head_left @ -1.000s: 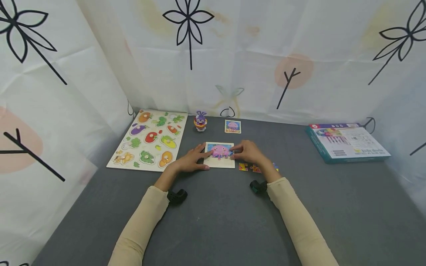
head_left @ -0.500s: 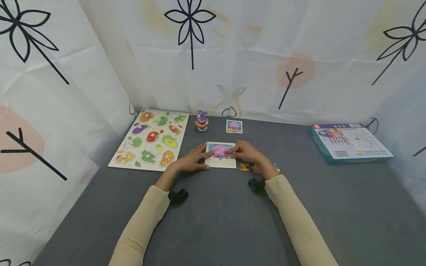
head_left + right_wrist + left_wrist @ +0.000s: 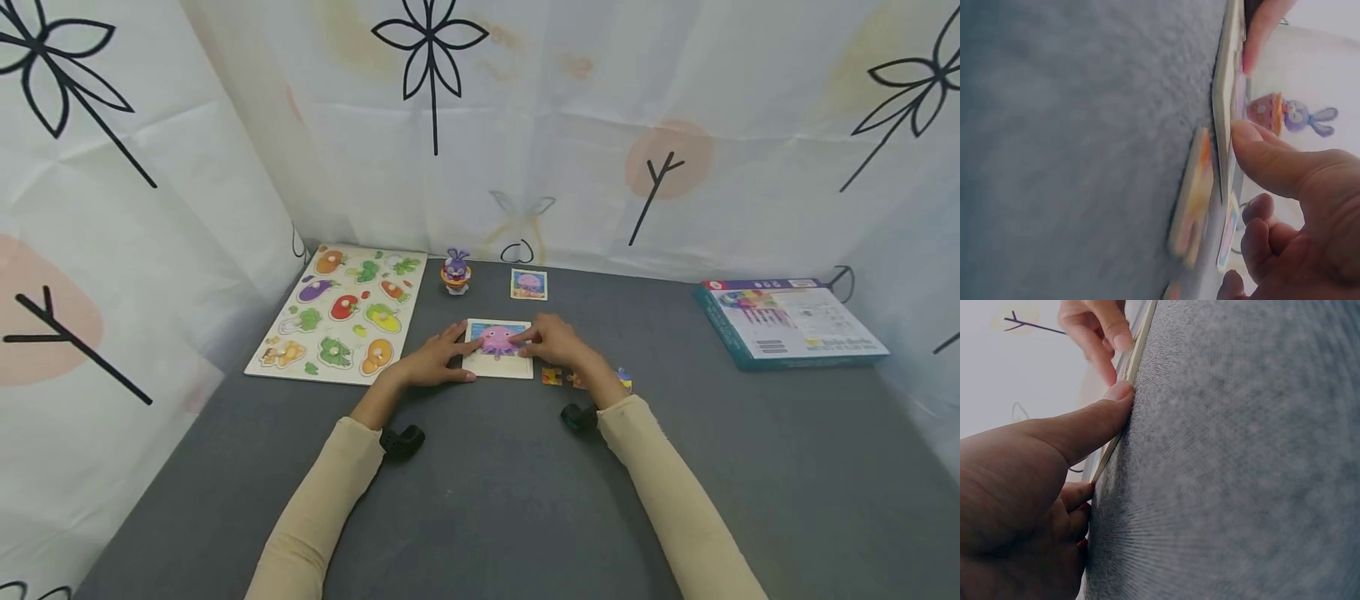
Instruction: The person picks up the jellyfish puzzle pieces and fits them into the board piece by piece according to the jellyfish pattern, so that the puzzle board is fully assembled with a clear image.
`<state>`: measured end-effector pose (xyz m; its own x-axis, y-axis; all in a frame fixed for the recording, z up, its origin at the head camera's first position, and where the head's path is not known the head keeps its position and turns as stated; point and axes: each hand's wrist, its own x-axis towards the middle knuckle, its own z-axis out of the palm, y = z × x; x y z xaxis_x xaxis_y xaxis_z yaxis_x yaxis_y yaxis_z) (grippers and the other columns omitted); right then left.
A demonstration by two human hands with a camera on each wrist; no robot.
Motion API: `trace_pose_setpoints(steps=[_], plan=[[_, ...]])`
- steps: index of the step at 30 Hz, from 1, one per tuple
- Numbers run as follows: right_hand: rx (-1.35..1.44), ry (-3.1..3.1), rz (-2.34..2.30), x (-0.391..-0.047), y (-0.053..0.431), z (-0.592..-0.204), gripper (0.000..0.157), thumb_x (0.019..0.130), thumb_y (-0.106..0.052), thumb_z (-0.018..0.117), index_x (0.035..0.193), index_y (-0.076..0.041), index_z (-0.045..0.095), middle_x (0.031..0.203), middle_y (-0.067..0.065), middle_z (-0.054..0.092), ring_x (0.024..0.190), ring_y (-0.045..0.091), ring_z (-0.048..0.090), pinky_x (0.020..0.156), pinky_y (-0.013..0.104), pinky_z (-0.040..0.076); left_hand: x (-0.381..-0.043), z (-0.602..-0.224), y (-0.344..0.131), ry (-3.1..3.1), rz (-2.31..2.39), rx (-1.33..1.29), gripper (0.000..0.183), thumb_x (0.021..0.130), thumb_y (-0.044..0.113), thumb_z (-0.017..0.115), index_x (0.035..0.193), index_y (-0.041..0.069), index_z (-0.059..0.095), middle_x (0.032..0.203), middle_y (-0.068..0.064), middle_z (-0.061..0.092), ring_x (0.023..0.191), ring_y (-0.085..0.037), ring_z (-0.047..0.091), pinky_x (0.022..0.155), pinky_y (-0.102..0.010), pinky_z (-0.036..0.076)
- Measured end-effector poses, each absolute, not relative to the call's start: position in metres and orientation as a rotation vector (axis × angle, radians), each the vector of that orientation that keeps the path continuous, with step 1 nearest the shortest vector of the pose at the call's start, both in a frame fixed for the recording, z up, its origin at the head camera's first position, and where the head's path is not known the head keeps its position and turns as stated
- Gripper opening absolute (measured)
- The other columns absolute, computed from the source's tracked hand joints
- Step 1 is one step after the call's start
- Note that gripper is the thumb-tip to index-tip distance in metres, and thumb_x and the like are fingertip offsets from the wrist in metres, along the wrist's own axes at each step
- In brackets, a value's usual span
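A small jigsaw puzzle board [image 3: 497, 368] lies flat on the grey table, with a pink octopus picture on blue in its upper part and a pale bare strip below. My left hand [image 3: 435, 358] rests at its left side. The left index finger reaches onto the picture, and the left thumb [image 3: 1094, 425] touches the near edge. My right hand [image 3: 558, 340] holds a puzzle piece at the picture's right side between thumb and index finger; the fingertips mostly hide it. Its other fingers curl in the right wrist view. Loose puzzle pieces [image 3: 551, 377] lie beside the board, partly under the right wrist.
Behind the board stand a purple rabbit figurine [image 3: 455, 272] and a small octopus picture card [image 3: 528, 284]. At left lies a large vegetable puzzle board [image 3: 348, 333]. A teal-edged box [image 3: 795, 323] sits at right. Patterned white cloth [image 3: 555, 150] hangs around the table.
My right hand has shifted slightly left, bringing its index finger and the piece further onto the octopus picture. My left hand keeps its place on the board.
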<state>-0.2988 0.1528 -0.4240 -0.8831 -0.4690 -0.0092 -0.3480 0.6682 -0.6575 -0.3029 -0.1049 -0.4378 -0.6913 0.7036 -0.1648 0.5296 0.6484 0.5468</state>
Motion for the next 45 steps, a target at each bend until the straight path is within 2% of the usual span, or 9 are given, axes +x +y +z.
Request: trace_pose_setpoints(steps=[1, 5, 9, 12, 16, 19, 27, 39, 45], plan=[[-0.633, 2.701, -1.041, -0.296, 0.157, -0.423, 0.028, 0.083, -0.009, 0.067, 0.11, -0.003, 0.067, 0.048, -0.006, 0.031, 0.044, 0.008, 0.022, 0.046, 0.022, 0.026, -0.303, -0.438, -0.104, 2.507, 0.665, 0.981, 0.068, 0.09, 0.032, 0.058, 0.147, 0.017, 0.025, 0.155, -0.017, 0.0, 0.142, -0.036, -0.003, 0.112, -0.057, 0.005], [-0.501, 2.663, -1.146, -0.281, 0.18, -0.421, 0.03, 0.083, -0.011, 0.067, 0.111, 0.0, 0.066, 0.066, 0.003, 0.04, 0.048, 0.011, 0.03, 0.049, 0.025, 0.032, -0.302, -0.439, -0.101, 2.522, 0.676, 1.003, 0.067, 0.09, 0.031, 0.058, 0.146, 0.015, 0.025, 0.154, -0.02, 0.001, 0.142, -0.038, -0.001, 0.111, -0.057, 0.006], [-0.468, 2.649, -1.053, -0.268, 0.197, -0.42, 0.037, 0.077, -0.015, 0.074, 0.111, -0.003, 0.067, 0.079, 0.012, 0.049, 0.057, 0.014, 0.034, 0.055, 0.025, 0.032, -0.3, -0.44, -0.1, 2.566, 0.655, 1.01, 0.066, 0.091, 0.029, 0.056, 0.147, 0.013, 0.024, 0.153, -0.023, 0.003, 0.141, -0.04, 0.002, 0.11, -0.059, 0.009], [-0.519, 2.674, -0.934, -0.263, 0.202, -0.421, 0.043, 0.072, -0.019, 0.078, 0.112, -0.009, 0.067, 0.078, 0.013, 0.055, 0.059, 0.014, 0.03, 0.056, 0.024, 0.027, -0.3, -0.44, -0.099, 2.602, 0.636, 1.014, 0.067, 0.092, 0.03, 0.055, 0.147, 0.013, 0.021, 0.153, -0.023, 0.004, 0.141, -0.04, 0.003, 0.11, -0.059, 0.009], [-0.555, 2.737, -0.848, -0.262, 0.202, -0.422, 0.045, 0.07, -0.021, 0.08, 0.112, -0.012, 0.067, 0.088, 0.014, 0.066, 0.063, 0.012, 0.029, 0.055, 0.025, 0.024, -0.299, -0.442, -0.097, 2.602, 0.639, 1.023, 0.069, 0.092, 0.03, 0.055, 0.148, 0.012, 0.019, 0.153, -0.022, 0.005, 0.141, -0.04, 0.004, 0.11, -0.06, 0.009], [-0.478, 2.756, -0.846, -0.262, 0.2, -0.422, 0.046, 0.07, -0.02, 0.08, 0.113, -0.011, 0.067, 0.096, 0.013, 0.067, 0.068, 0.012, 0.036, 0.057, 0.024, 0.027, -0.3, -0.443, -0.097, 2.574, 0.656, 1.03, 0.071, 0.091, 0.03, 0.056, 0.148, 0.011, 0.018, 0.153, -0.022, 0.005, 0.141, -0.04, 0.003, 0.11, -0.059, 0.009], [-0.361, 2.843, -0.803, -0.261, 0.198, -0.42, 0.035, 0.074, -0.023, 0.076, 0.107, -0.011, 0.07, 0.086, 0.009, 0.049, 0.07, 0.019, 0.033, 0.061, 0.029, 0.022, -0.304, -0.442, -0.107, 2.513, 0.757, 0.984, 0.072, 0.09, 0.028, 0.059, 0.147, 0.006, 0.021, 0.154, -0.018, 0.007, 0.142, -0.035, 0.0, 0.113, -0.053, 0.006], [-0.369, 2.874, -0.999, -0.267, 0.188, -0.423, 0.03, 0.076, -0.019, 0.075, 0.103, -0.007, 0.072, 0.085, 0.012, 0.054, 0.067, 0.017, 0.035, 0.061, 0.028, 0.028, -0.309, -0.44, -0.113, 2.52, 0.786, 0.977, 0.07, 0.088, 0.025, 0.062, 0.145, 0.005, 0.027, 0.154, -0.014, 0.015, 0.142, -0.034, 0.006, 0.112, -0.053, 0.011], [-0.493, 2.912, -1.093, -0.275, 0.15, -0.428, 0.028, 0.073, -0.02, 0.078, 0.097, -0.005, 0.074, 0.065, 0.007, 0.05, 0.058, 0.014, 0.031, 0.055, 0.025, 0.027, -0.31, -0.442, -0.113, 2.539, 0.808, 0.953, 0.068, 0.086, 0.025, 0.065, 0.143, 0.006, 0.032, 0.152, -0.01, 0.022, 0.142, -0.031, 0.012, 0.112, -0.053, 0.014]])
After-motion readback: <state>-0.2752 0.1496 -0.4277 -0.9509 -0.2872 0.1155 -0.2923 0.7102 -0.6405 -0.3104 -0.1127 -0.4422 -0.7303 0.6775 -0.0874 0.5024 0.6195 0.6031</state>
